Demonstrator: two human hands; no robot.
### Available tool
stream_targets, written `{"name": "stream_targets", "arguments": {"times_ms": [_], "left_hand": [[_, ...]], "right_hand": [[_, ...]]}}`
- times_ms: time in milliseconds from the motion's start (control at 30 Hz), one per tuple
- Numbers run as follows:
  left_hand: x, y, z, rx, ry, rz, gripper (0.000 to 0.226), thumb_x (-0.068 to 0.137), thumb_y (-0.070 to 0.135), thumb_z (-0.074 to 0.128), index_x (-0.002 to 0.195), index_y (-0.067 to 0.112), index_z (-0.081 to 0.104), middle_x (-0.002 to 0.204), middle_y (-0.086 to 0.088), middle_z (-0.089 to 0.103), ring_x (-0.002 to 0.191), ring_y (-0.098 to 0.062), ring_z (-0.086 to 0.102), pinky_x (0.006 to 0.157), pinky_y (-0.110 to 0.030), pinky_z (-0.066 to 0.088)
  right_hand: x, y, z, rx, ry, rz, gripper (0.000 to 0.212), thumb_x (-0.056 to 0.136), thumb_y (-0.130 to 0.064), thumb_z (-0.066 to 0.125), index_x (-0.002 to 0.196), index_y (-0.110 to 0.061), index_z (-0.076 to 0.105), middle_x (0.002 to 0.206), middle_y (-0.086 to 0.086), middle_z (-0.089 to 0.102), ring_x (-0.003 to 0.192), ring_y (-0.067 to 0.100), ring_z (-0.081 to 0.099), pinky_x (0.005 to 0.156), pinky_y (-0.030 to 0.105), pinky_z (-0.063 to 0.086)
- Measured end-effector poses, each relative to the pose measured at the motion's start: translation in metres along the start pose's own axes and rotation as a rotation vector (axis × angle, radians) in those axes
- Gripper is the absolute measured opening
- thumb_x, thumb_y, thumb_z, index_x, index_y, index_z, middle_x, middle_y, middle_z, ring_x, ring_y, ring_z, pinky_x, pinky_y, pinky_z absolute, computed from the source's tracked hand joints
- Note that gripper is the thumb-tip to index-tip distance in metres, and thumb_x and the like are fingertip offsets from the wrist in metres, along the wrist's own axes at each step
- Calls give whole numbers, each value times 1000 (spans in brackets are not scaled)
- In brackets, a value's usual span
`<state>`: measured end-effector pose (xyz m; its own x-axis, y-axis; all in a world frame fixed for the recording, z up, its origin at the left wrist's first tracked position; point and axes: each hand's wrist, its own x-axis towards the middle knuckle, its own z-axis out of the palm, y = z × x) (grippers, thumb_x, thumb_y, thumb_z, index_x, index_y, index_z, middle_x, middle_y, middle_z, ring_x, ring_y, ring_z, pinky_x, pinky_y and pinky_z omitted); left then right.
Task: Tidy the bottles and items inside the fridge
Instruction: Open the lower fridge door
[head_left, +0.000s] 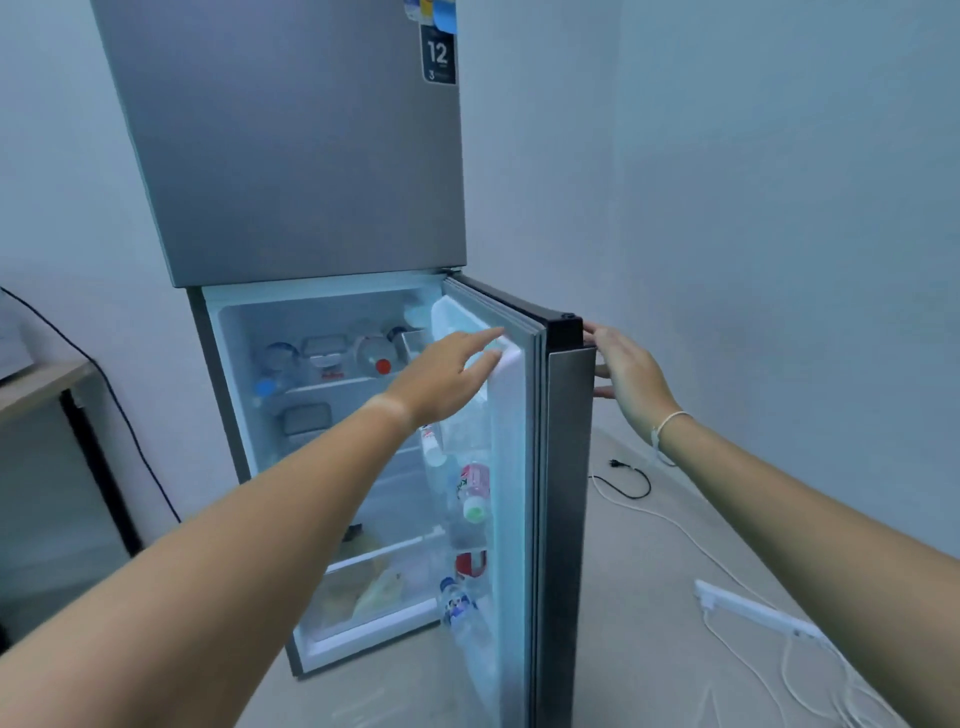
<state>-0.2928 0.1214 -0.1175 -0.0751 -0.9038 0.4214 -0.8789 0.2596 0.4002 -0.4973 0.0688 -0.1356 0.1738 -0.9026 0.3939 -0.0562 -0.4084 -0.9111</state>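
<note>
A grey two-door fridge (291, 156) stands ahead with its lower door (563, 467) swung wide. My left hand (447, 376) reaches to the door's inner top edge, fingers spread and resting on the white top bin. My right hand (626, 371) lies flat against the door's outer edge near the top, fingers apart. On the upper shelf (332, 385) lie several bottles, one with a red cap (383, 366) and one with a blue cap (266, 387). The door racks hold a pink-labelled bottle with a green cap (474, 493), a red item (470, 564) and a blue-capped bottle (457, 605).
A wooden table (36, 387) with a black frame stands at the left, a black cable running down behind it. White cords and a white power strip (753, 610) lie on the floor at the right. A yellowish bag (382, 590) sits in the bottom drawer.
</note>
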Motion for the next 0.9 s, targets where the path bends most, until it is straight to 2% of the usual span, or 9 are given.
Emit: {"name": "stream_targets", "arguments": {"times_ms": [67, 133, 167, 267, 333, 467, 633, 767, 900], "left_hand": [[-2, -8, 12, 60, -44, -28, 46, 99, 38, 35, 143, 27, 39, 145, -5, 46, 135, -21, 41, 113, -36, 30], [-3, -15, 22, 115, -84, -44, 46, 99, 39, 36, 143, 25, 40, 145, -6, 45, 137, -22, 37, 113, -35, 27], [-3, -17, 27, 125, -107, -48, 47, 98, 40, 37, 142, 24, 41, 145, -6, 45, 137, -22, 37, 113, -35, 26], [-3, -20, 40, 96, -152, -53, 46, 97, 43, 38, 137, 22, 49, 145, -4, 45, 137, -20, 38, 113, -35, 27], [0, -16, 49, 75, -150, -40, 46, 98, 43, 37, 137, 22, 48, 149, -2, 41, 139, -18, 35, 116, -34, 25], [5, -5, 68, 90, -154, -10, 51, 98, 42, 37, 147, 26, 33, 158, 1, 24, 147, -15, 21, 118, -31, 17], [11, 8, 81, 79, -215, 15, 57, 99, 41, 35, 151, 28, 18, 162, 5, 9, 148, -15, 18, 117, -32, 19], [15, 15, 83, 70, -255, 22, 55, 100, 38, 32, 151, 28, 14, 162, 6, 4, 147, -17, 20, 116, -34, 21], [12, 13, 81, 90, -255, 20, 55, 100, 39, 33, 151, 30, 15, 162, 5, 6, 148, -19, 20, 116, -37, 22]], "right_hand": [[-2, 2, -10, -34, 59, -71, 29, 98, -34, 38, 118, -32, 59, 108, -14, 61, 108, 15, 57, 93, 26, 47], [-4, 2, -17, -142, 103, -139, 33, 97, -33, 44, 127, -26, 54, 116, -13, 58, 111, 10, 53, 93, 7, 38], [-5, 2, -20, -199, 117, -159, 39, 95, -34, 47, 133, -24, 48, 124, -10, 57, 115, 9, 51, 95, 6, 36], [-6, 5, -30, -378, 131, -175, 67, 90, -39, 56, 147, -27, 24, 153, -7, 31, 138, 10, 32, 111, 23, 24], [-5, 9, -39, -499, 137, -177, 76, 88, -35, 59, 149, -28, 14, 157, -8, 20, 143, 11, 24, 109, 22, 21], [4, 16, -56, -546, 189, -151, 77, 90, -26, 59, 150, -26, 11, 157, -3, 20, 143, 16, 24, 111, 25, 22], [11, 22, -69, -592, 212, -101, 78, 90, -20, 58, 151, -26, 9, 158, -3, 18, 144, 17, 23, 115, 32, 24], [11, 24, -75, -611, 208, -76, 79, 89, -21, 57, 150, -28, 7, 157, -4, 18, 143, 17, 26, 114, 35, 28], [5, 21, -75, -679, 248, -125, 70, 91, -24, 53, 149, -26, 15, 156, -3, 22, 140, 17, 31, 109, 34, 32]]}}
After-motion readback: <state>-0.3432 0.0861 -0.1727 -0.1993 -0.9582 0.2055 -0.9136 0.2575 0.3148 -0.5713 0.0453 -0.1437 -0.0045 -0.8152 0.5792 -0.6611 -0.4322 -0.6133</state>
